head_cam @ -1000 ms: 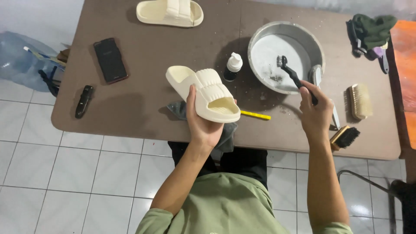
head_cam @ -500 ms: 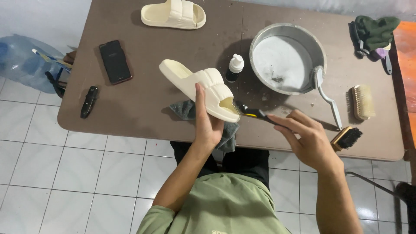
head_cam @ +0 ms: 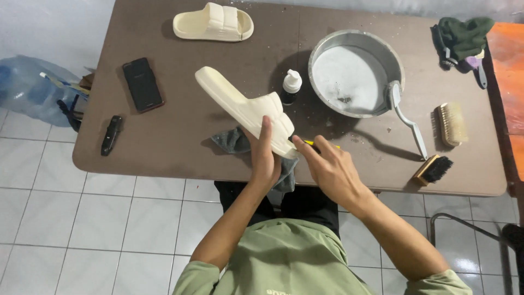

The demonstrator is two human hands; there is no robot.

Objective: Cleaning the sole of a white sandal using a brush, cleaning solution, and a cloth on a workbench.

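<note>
A person's left hand (head_cam: 266, 158) grips a cream slide sandal (head_cam: 245, 109), tilted above the brown desk (head_cam: 180, 147). The right hand (head_cam: 327, 166) is closed on a small brush (head_cam: 312, 144) at its heel: scrubbing appears underway. A soapy metal basin (head_cam: 355, 71) sits nearby for re-wetting.

Single head view, looking steeply down, table (head_cam: 164, 147) near

A cream slide sandal (head_cam: 240, 106) is held tilted above the brown table, sole side showing — toe end pointing up-left. A small brush, yellow-handled (head_cam: 312, 143), touches its heel end — mostly hidden.
</note>
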